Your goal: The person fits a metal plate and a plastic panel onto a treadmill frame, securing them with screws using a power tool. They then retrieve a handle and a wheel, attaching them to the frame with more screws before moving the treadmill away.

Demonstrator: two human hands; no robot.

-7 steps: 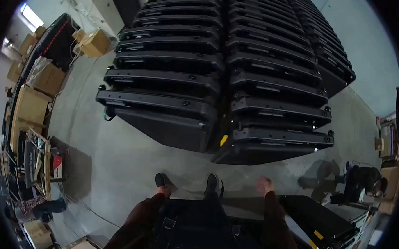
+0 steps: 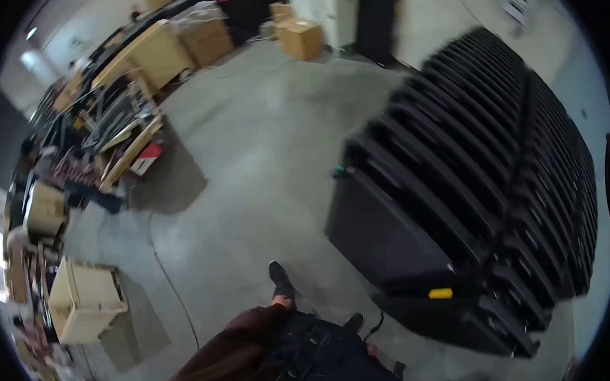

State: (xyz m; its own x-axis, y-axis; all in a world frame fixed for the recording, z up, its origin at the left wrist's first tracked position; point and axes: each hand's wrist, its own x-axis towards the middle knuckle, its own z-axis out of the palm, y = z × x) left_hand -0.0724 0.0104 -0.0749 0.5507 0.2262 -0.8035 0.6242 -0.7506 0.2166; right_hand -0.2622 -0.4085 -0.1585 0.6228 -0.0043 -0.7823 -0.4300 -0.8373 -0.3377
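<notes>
My left hand point(image 2: 282, 301) hangs at the end of a dark brown sleeve, low in the view beside my shoe point(image 2: 279, 274). Its fingers are too small and blurred to read. Only a sliver of my right hand point(image 2: 373, 350) shows at my right hip, by a dangling black strap point(image 2: 376, 323). I see nothing held in either hand. Long rows of black panel-like cases point(image 2: 397, 234) stand upright on the right, apart from both hands. A yellow tag point(image 2: 441, 294) is on the nearest ones.
A cream box-shaped crate point(image 2: 90, 302) stands at left on the grey floor point(image 2: 249, 173). A cable point(image 2: 168, 277) runs along the floor beside it. Behind are a cart piled with scraps point(image 2: 126, 141), cardboard boxes point(image 2: 300, 39) and a person point(image 2: 87, 181) at far left.
My view has swung left, so the rows of black cases now stand at the right. My right hand has dropped from in front of me to beside my hip.
</notes>
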